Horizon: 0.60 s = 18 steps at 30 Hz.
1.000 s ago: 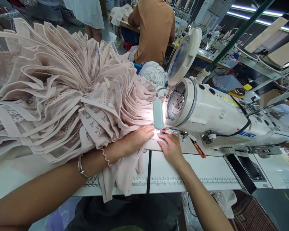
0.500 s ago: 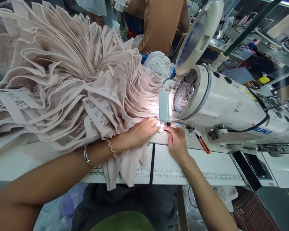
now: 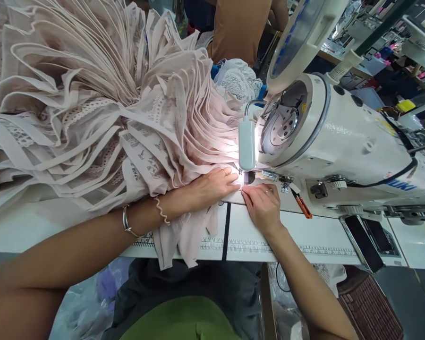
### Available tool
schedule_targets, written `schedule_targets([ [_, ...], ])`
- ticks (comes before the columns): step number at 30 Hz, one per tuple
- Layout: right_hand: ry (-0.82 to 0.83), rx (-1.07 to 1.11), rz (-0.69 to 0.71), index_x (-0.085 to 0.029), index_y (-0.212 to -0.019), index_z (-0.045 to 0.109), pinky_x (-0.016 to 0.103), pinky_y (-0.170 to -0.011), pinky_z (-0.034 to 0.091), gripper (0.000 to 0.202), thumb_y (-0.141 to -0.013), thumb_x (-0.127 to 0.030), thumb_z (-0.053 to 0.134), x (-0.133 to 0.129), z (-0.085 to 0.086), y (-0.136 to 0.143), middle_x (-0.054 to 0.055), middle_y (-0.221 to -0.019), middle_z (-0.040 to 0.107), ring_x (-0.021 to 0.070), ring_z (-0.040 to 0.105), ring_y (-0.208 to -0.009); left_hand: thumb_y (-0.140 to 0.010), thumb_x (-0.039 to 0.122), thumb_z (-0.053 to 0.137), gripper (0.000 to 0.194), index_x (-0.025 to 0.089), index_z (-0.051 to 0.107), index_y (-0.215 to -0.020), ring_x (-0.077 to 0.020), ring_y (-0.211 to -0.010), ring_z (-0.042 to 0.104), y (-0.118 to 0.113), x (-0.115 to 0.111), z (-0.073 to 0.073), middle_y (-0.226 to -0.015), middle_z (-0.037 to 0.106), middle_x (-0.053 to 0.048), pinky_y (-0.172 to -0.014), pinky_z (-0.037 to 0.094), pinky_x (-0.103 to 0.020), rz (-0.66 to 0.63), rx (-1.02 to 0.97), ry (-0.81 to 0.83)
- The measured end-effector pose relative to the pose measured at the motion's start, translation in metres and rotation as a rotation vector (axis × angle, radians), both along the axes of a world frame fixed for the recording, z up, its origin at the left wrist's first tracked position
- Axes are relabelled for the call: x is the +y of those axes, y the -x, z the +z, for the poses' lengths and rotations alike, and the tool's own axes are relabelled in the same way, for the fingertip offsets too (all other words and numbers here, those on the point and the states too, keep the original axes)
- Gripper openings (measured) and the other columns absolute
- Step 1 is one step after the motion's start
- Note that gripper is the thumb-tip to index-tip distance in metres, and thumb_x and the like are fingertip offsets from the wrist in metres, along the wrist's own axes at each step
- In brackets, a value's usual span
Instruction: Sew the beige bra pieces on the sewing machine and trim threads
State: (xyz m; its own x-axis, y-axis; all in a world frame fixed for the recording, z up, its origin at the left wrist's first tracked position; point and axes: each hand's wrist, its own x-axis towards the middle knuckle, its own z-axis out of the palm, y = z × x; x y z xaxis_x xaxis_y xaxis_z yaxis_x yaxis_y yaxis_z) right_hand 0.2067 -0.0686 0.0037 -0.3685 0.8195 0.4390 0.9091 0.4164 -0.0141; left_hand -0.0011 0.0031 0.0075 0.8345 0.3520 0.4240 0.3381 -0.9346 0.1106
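Observation:
My left hand, with a ring and two bracelets at its wrist, is closed on a pale pink fabric piece beside the sewing machine's needle area. Part of that fabric hangs over the table's front edge. My right hand pinches the fabric's edge just in front of the needle, thumb against fingertips, close to my left thumb. The sewing machine stands to the right, and its small lamp glares on the fabric there. Stitching details are washed out by the light.
A large heap of pale pink lace-trimmed garments covers the table's left side. An orange cutter lies right of my right hand, and a phone rests near the front edge. White lace pieces lie behind. A person in brown is beyond.
The camera view has shifted a little, so the machine appears farther right and higher. My right fingertips have closed more tightly together at the fabric's edge. Both hands stay near the needle.

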Motion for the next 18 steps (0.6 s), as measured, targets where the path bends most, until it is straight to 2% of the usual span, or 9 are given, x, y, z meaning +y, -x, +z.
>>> schedule_targets([
  [3,-0.075,-0.064,0.028,-0.021,-0.082,0.064,0.032,-0.086,0.038,0.025,-0.103,-0.021,0.049,0.000,0.001,0.005,0.002,-0.075,0.070,0.0172,0.061,-0.077,-0.099,0.007,0.042,0.025,0.012,0.065,-0.091,-0.0185,-0.081,0.049,-0.003,-0.003,-0.002,-0.088,0.059,-0.006,-0.071,0.033,-0.034,0.007,0.043,-0.090],
  [7,-0.235,-0.109,0.038,-0.021,-0.075,0.057,0.032,-0.081,0.040,0.026,-0.099,-0.015,0.051,0.004,-0.002,0.014,-0.002,-0.061,0.059,0.0165,0.055,-0.068,-0.094,0.001,0.045,0.029,0.014,0.062,-0.074,-0.0182,-0.078,0.048,-0.007,-0.008,0.003,-0.088,0.059,-0.005,-0.067,0.030,-0.035,-0.006,0.109,-0.146],
  [10,-0.252,0.035,-0.010,-0.022,-0.073,0.055,0.031,-0.077,0.043,0.024,-0.094,-0.011,0.054,0.008,-0.004,0.017,-0.002,-0.061,0.059,0.0175,0.056,-0.068,-0.091,-0.002,0.044,0.030,0.015,0.062,-0.073,-0.0181,-0.077,0.049,-0.008,-0.010,0.008,-0.085,0.059,-0.005,-0.065,0.029,-0.036,-0.006,0.124,-0.170],
  [13,-0.192,0.242,-0.055,-0.023,-0.073,0.056,0.030,-0.075,0.045,0.022,-0.091,-0.011,0.056,0.009,-0.005,0.014,-0.003,-0.064,0.064,0.0167,0.059,-0.067,-0.089,-0.004,0.043,0.030,0.014,0.061,-0.072,-0.0180,-0.076,0.050,-0.009,-0.012,0.008,-0.085,0.060,-0.006,-0.064,0.030,-0.035,0.015,0.132,-0.195],
  [18,-0.144,0.207,0.027,-0.022,-0.084,0.067,0.032,-0.077,0.044,0.016,-0.097,-0.018,0.056,0.004,-0.003,0.002,-0.001,-0.072,0.073,0.0162,0.065,-0.068,-0.097,0.004,0.043,0.025,0.012,0.064,-0.087,-0.0178,-0.077,0.052,-0.009,-0.010,-0.003,-0.083,0.062,-0.005,-0.068,0.038,-0.030,0.093,0.043,-0.191],
])
